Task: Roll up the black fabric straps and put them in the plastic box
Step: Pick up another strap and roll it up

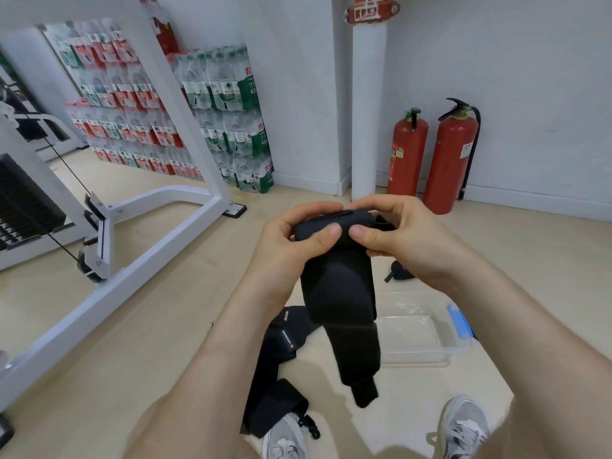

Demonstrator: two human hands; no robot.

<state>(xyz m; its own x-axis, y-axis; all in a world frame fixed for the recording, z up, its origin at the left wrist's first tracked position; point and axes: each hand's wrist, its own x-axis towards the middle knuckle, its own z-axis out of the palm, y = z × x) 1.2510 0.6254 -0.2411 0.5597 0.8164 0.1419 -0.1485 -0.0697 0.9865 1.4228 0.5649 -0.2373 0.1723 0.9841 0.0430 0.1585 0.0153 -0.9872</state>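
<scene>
Both hands hold one wide black fabric strap (341,293) up in the air. My left hand (291,243) and my right hand (394,233) pinch its rolled top end between thumbs and fingers, and the rest hangs down towards the floor. A second black strap (275,369) with small printed labels lies flat on the floor below. The clear plastic box (443,356) sits on the floor to the right of the hanging strap, with a blue clip on its side. Another small black piece (399,271) lies beyond the box, partly hidden by my right wrist.
A white gym machine frame (159,246) with a cable and weight stack fills the left. Stacked packs of water bottles (225,120) stand by the back wall. Two red fire extinguishers (430,157) stand beside a white pillar. My grey shoes (463,425) are at the bottom.
</scene>
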